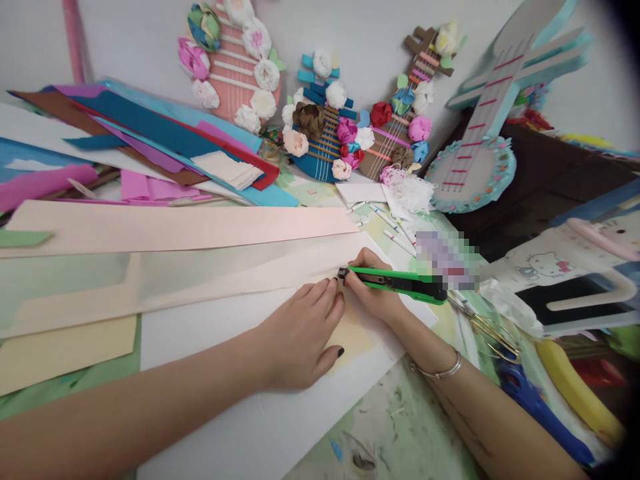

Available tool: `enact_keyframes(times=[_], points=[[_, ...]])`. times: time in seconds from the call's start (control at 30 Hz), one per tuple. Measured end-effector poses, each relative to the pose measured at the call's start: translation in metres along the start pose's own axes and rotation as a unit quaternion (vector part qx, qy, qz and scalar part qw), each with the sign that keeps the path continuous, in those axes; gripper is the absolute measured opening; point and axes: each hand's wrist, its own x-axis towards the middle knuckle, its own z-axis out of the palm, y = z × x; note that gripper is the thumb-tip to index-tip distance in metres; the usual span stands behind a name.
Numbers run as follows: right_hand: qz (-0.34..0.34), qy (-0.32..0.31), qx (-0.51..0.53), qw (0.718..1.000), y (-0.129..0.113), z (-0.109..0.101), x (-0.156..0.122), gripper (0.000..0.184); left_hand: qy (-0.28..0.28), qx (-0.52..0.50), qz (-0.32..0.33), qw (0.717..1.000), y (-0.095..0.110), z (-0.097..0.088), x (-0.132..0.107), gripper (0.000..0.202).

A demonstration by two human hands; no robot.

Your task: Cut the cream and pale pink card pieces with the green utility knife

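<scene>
My left hand (300,333) lies on the work surface, fingers stretched forward and thumb apart, pressing the lower edge of a long pale, partly see-through strip (210,273). Under it is a large white sheet (215,393). My right hand (375,293) is closed around a green and black utility knife (400,281). The knife's dark end points left, close beside my left fingertips; whether a blade touches the sheet, I cannot tell. Just beyond lies a pale pink strip (200,223).
Coloured paper sheets (170,140) pile up at the back left. Flower-covered paper instruments (320,133) lean against the wall. Several pens (395,233), gold scissors (493,333), blue-handled scissors (540,407) and a yellow curved object (575,387) lie on the right, near a Hello Kitty container (540,267).
</scene>
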Motion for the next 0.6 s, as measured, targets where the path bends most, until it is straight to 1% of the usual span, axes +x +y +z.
enact_keyframes(times=[0.27,0.43,0.6], points=[[-0.001,-0.001,0.006,1.0,0.0009,-0.0007,-0.0001,0.017,0.001,0.002,0.004,1.0,-0.0011,-0.0021,0.0005,0.064],[-0.003,0.006,-0.006,1.0,0.0002,-0.0011,-0.0008,0.016,0.01,-0.011,0.0,1.0,-0.0019,-0.0005,0.0003,0.063],[0.004,-0.001,-0.004,1.0,-0.0003,-0.0014,-0.002,0.016,0.012,-0.002,0.006,1.0,-0.0024,0.0015,0.0,0.064]])
